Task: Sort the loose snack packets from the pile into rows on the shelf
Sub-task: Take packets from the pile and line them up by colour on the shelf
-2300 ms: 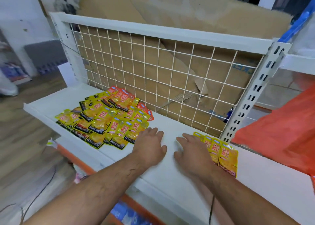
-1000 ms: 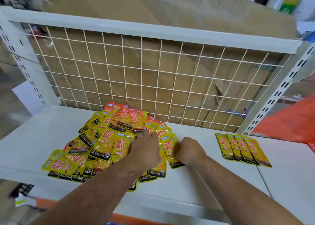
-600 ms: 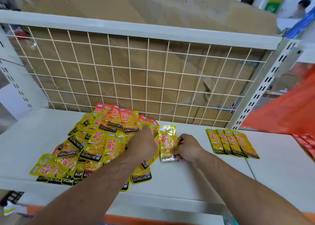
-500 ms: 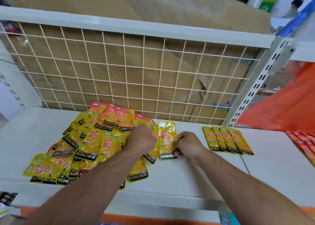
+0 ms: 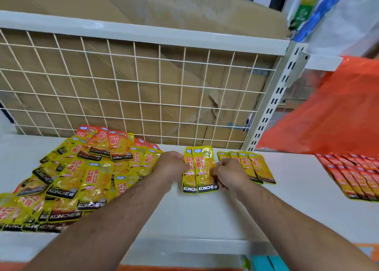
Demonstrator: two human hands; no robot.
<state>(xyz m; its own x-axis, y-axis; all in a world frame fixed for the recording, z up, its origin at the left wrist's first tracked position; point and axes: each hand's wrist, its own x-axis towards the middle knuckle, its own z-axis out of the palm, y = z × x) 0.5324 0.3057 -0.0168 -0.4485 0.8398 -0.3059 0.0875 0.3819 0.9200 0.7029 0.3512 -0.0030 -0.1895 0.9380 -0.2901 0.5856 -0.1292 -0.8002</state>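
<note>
On the shelf (image 5: 194, 213), between pile (image 5: 82, 174) and row (image 5: 253, 167), two overlapped packets (image 5: 202, 168) lie flat. Left hand (image 5: 171, 165) fingers clamp their left edge; right hand (image 5: 227, 174) fingers pinch the right.

— Where's the camera?
— Worn on the head, wide-angle, facing forward and down, close above the white shelf (image 5: 205, 213).
— What fills the frame?
— Shelf across the lower half, wire grid (image 5: 160, 98) across the upper half.

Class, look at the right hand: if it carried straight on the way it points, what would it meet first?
The right hand points up-left at the two yellow KONCHEW packets it pinches; beyond them, probably the left hand.
</note>
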